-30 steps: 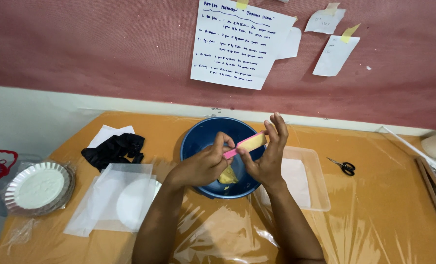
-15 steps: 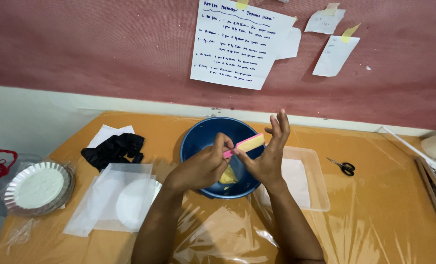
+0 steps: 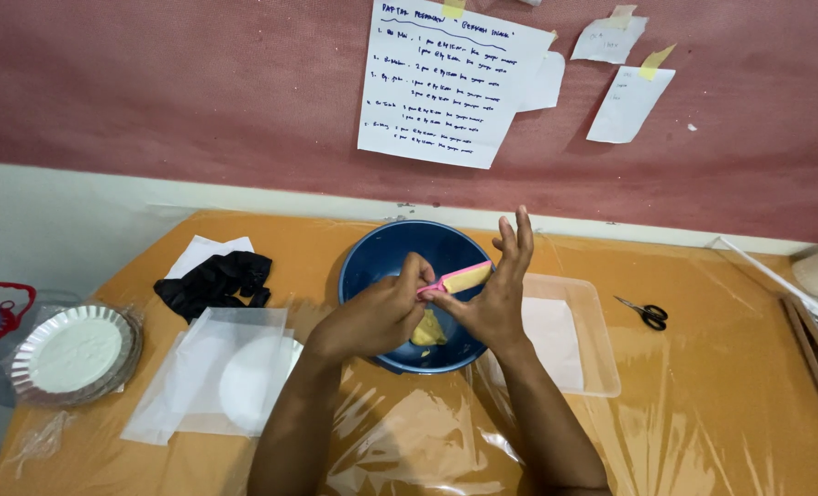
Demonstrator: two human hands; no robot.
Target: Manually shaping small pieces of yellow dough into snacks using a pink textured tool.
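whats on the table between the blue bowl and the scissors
In the head view, a clear shallow plastic tray with a white sheet inside sits between the blue bowl and the scissors, all on the plastic-covered table.

Paper notes on the wall

A large white handwritten sheet [image 3: 441,83] is hanging above the hands [image 3: 427,308]; two smaller white taped notes [image 3: 627,101] are hanging up-right.

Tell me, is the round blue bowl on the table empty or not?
Not empty. The round blue bowl holds a lump of yellow dough at its bottom, partly hidden behind the hands.
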